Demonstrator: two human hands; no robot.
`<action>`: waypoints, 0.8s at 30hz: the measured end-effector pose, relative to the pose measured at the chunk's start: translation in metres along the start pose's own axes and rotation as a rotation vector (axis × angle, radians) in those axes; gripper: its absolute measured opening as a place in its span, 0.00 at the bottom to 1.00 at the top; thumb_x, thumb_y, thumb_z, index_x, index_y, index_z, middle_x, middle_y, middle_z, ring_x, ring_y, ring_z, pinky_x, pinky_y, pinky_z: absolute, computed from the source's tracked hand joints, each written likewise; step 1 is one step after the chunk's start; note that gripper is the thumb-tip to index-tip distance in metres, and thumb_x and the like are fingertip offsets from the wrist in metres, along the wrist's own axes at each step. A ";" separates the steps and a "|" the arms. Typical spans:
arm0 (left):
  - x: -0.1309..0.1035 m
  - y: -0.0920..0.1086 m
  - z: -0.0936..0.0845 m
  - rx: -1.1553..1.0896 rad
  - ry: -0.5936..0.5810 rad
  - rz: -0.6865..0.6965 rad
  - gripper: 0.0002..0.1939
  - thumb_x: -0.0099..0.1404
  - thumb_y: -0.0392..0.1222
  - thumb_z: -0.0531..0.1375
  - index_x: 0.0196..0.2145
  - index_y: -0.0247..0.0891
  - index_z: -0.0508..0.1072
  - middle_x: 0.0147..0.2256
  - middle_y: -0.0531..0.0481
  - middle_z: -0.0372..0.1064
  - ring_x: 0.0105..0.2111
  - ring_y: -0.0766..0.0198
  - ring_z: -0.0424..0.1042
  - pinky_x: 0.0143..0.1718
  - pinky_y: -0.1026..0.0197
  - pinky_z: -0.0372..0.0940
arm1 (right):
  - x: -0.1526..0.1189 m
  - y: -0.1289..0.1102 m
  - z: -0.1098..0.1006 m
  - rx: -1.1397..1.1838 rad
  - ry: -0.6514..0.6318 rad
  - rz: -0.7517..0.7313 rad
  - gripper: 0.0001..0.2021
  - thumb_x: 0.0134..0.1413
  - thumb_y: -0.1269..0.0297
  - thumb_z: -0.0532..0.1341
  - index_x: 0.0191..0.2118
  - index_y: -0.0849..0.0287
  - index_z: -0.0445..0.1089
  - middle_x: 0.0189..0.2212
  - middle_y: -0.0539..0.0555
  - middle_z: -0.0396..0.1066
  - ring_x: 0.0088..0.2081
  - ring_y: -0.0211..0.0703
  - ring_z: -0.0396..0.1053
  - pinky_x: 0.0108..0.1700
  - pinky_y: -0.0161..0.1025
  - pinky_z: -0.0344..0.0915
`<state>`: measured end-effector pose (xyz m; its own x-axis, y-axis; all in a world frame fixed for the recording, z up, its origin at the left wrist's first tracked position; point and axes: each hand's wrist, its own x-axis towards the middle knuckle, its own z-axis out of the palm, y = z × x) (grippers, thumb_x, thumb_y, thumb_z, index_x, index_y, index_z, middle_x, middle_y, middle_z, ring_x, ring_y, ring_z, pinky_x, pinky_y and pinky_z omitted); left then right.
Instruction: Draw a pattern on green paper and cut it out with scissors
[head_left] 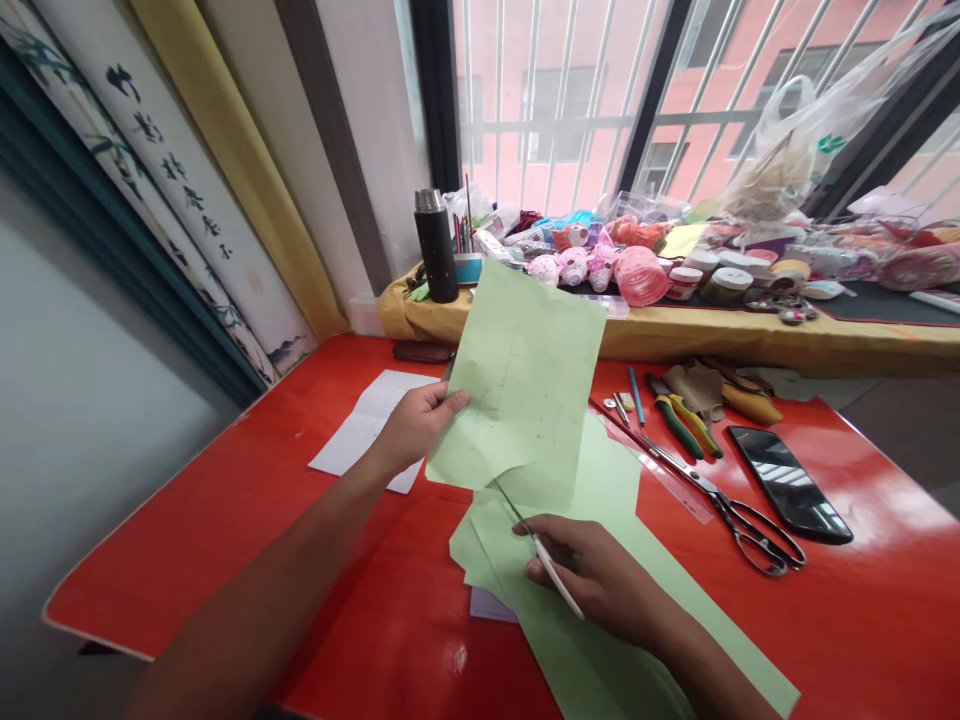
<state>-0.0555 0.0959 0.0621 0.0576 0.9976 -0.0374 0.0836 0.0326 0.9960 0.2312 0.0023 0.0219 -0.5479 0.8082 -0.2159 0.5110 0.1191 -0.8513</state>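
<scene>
Filling most of the lower view, the red table point(420, 620) is the biggest thing, w/ a barred window point(570, 110) behind. Cloth-covered ledge point(675, 340) runs b/w them, loaded w/ jars point(727, 284), craft bits etc. Next down in size: green sheets point(562, 650) lying on table, front-ctr, overlapping, partly under R hand & forearm. Held green sheet point(525, 370), the work in hand, is up off the table at ctr, tilted, top end toward the ledge; faint marks on it, btm edge curling. White paper point(371, 420), creased, lies flat to its L, partly behind L forearm. Blk flask point(435, 250) stands upright at ledge's L end.

L hand point(420, 425) pinches held sheet's L edge, thumb on top. R hand point(577, 565) is closed round a white-handled cutting tool (scissors or knife, can't tell), its tip at sheet's btm edge.

R side of table: blk phone point(789, 485) flat; big scissors point(739, 520) w/ dark loop handles just beside it; pliers point(682, 425), green/yellow grips, nr phone's top end. Smallest: blue pen point(637, 396), L of pliers.
</scene>
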 end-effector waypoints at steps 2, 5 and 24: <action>-0.001 -0.001 0.000 0.048 -0.006 0.010 0.28 0.61 0.69 0.71 0.41 0.39 0.83 0.36 0.47 0.82 0.33 0.56 0.78 0.34 0.57 0.71 | 0.000 0.000 0.000 -0.001 0.002 -0.008 0.17 0.68 0.52 0.68 0.57 0.53 0.81 0.37 0.53 0.79 0.35 0.46 0.71 0.37 0.38 0.67; -0.004 -0.005 0.001 0.133 -0.022 0.032 0.26 0.65 0.68 0.68 0.39 0.39 0.82 0.34 0.47 0.81 0.32 0.56 0.77 0.34 0.57 0.70 | 0.000 -0.001 0.000 -0.007 0.017 -0.009 0.17 0.67 0.53 0.68 0.56 0.53 0.81 0.37 0.53 0.79 0.36 0.46 0.71 0.37 0.38 0.66; 0.002 -0.016 0.002 -0.009 -0.150 -0.007 0.30 0.60 0.69 0.72 0.43 0.39 0.85 0.38 0.44 0.84 0.38 0.52 0.80 0.40 0.53 0.74 | 0.002 -0.003 0.000 0.017 -0.037 0.009 0.18 0.65 0.54 0.68 0.56 0.55 0.81 0.28 0.47 0.67 0.30 0.40 0.59 0.32 0.36 0.55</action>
<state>-0.0543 0.0974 0.0460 0.2054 0.9771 -0.0560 0.0753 0.0412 0.9963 0.2288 0.0033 0.0241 -0.5674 0.7873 -0.2412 0.5055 0.1018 -0.8568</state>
